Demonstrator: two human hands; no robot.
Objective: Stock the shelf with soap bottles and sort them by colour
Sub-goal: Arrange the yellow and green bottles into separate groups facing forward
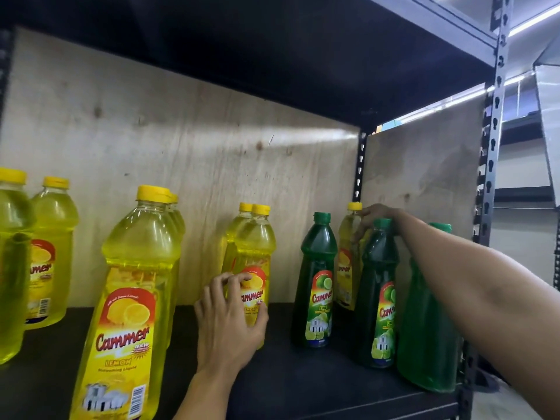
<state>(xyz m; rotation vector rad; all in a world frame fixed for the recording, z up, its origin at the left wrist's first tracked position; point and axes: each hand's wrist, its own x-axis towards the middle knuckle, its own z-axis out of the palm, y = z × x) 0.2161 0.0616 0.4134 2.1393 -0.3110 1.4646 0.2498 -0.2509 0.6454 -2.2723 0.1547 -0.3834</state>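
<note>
— Plywood (pixel 181 147) is backing a black shelf (pixel 303 386), with a slotted metal upright (pixel 488 189) standing at the right. What is sitting where?

— Yellow lemon bottles are filling the left and middle; the nearest, a front yellow bottle (pixel 130 298), is standing upright near the edge. Three green lime bottles, such as the middle green bottle (pixel 378 292), are grouping at the right.

— And the hands?

— The left hand (pixel 230 319) is wrapping curled fingers around the centre yellow bottle (pixel 254 262), low on its label. The right hand (pixel 375 219) is reaching behind the green ones, fingers closing around the neck of a back yellow bottle (pixel 348 256) standing among them.
</note>
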